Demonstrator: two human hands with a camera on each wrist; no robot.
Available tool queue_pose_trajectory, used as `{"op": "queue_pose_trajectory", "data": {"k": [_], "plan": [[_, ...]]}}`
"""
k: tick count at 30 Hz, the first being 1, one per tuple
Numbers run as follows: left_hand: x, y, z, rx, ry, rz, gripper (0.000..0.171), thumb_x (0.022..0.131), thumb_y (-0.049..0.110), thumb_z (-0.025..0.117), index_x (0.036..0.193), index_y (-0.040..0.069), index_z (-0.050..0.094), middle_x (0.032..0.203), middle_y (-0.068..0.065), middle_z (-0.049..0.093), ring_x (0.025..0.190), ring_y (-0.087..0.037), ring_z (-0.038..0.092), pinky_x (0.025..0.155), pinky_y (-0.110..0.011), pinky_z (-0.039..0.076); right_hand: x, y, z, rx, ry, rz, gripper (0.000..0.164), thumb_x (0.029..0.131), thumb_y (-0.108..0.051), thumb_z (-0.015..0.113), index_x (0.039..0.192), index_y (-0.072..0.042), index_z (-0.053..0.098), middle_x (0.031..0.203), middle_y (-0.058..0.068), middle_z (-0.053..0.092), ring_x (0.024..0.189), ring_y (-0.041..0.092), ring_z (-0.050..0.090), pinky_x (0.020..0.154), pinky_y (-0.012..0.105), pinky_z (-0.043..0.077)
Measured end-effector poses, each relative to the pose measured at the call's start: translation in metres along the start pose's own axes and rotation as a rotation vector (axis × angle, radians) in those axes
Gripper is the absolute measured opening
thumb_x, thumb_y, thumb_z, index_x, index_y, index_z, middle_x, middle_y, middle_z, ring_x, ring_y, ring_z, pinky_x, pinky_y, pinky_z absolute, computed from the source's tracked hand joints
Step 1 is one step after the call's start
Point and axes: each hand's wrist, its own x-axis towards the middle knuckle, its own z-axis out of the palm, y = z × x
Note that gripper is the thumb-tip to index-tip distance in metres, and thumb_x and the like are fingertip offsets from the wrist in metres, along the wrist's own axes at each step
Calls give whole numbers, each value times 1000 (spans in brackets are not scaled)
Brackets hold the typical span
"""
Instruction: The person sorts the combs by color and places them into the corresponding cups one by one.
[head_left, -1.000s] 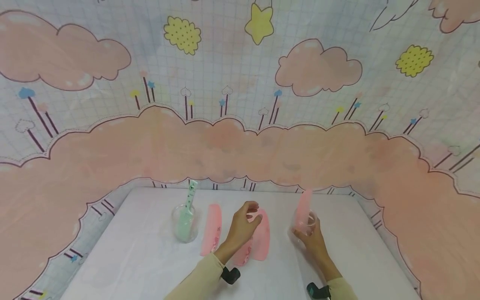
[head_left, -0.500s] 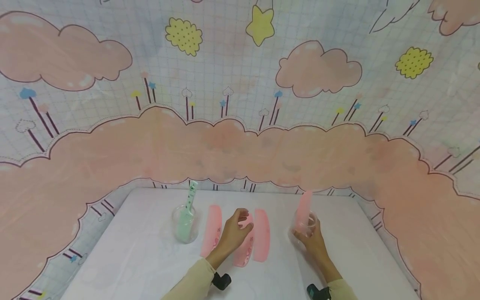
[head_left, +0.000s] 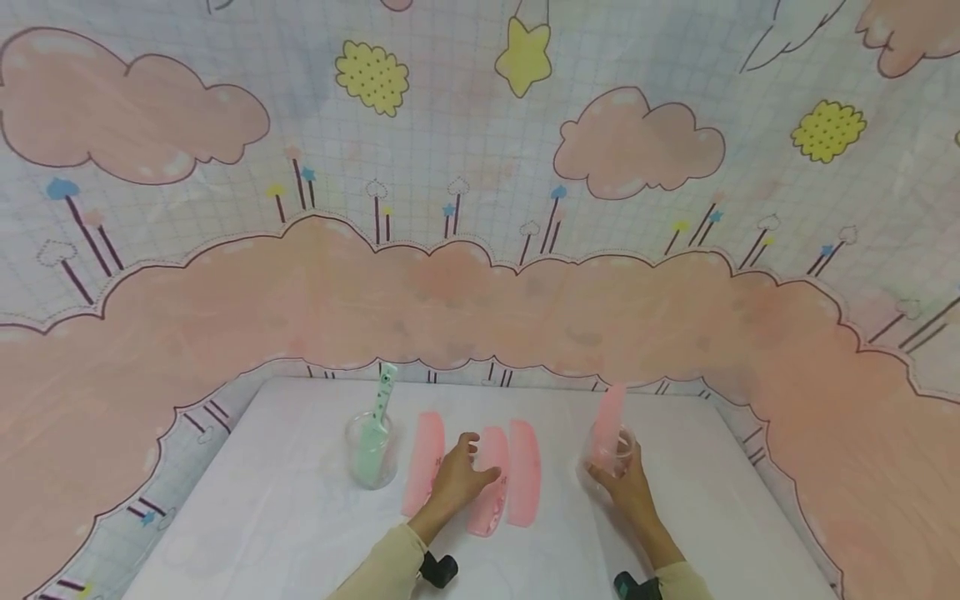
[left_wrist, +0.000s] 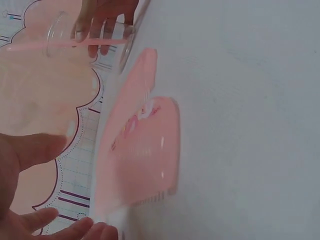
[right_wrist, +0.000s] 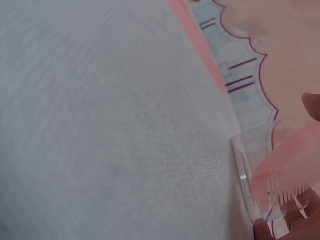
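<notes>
My right hand (head_left: 630, 487) grips a clear plastic cup (right_wrist: 250, 150) standing on the table, fingers around its side. Inside that cup a pink comb (head_left: 609, 417) stands upright, its teeth visible in the right wrist view. My left hand (head_left: 456, 483) hovers between the left pink comb (head_left: 424, 458) and the middle pink comb (head_left: 492, 467), thumb and fingers spread apart with nothing between them. To the right of the middle one lies another pink comb (head_left: 524, 475). In the left wrist view, a pink comb with a printed pattern (left_wrist: 150, 150) lies beyond the fingertips.
A second clear cup (head_left: 352, 454) stands at the left of the white table (head_left: 247, 500), with a green patterned comb (head_left: 372, 442) leaning in it. Behind the table hangs a cloud-printed backdrop (head_left: 480, 308).
My left hand has moved leftward and nearer, from beside the right comb to between the left and middle combs. My right hand stays on the cup.
</notes>
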Motion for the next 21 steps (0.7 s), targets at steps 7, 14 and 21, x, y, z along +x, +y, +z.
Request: {"op": "queue_pose_trajectory", "data": {"k": [7,14,21], "plan": [[1,-3,3,59,-44,-51,77,71,26,86,132,0,47,122,-25,63,107,-38,63,90,-53,52,2,1,-1,-8,-3,8,98,85,-36,75,155,-15,10,150,23,32,137,45,36,108,66,35],[4,-3,7,78,-46,-63,80,69,26,87,133,-2,48,120,-21,63,106,-35,60,91,-52,52,1,1,-2,-1,-15,22,99,85,-36,75,155,-15,9,151,24,31,137,45,36,109,64,35],[0,-4,13,159,-21,-45,82,64,28,89,131,2,50,120,-16,63,110,-36,55,85,-54,50,0,3,1,-5,-4,16,97,85,-33,75,155,-14,10,149,24,33,137,45,37,110,64,34]]}}
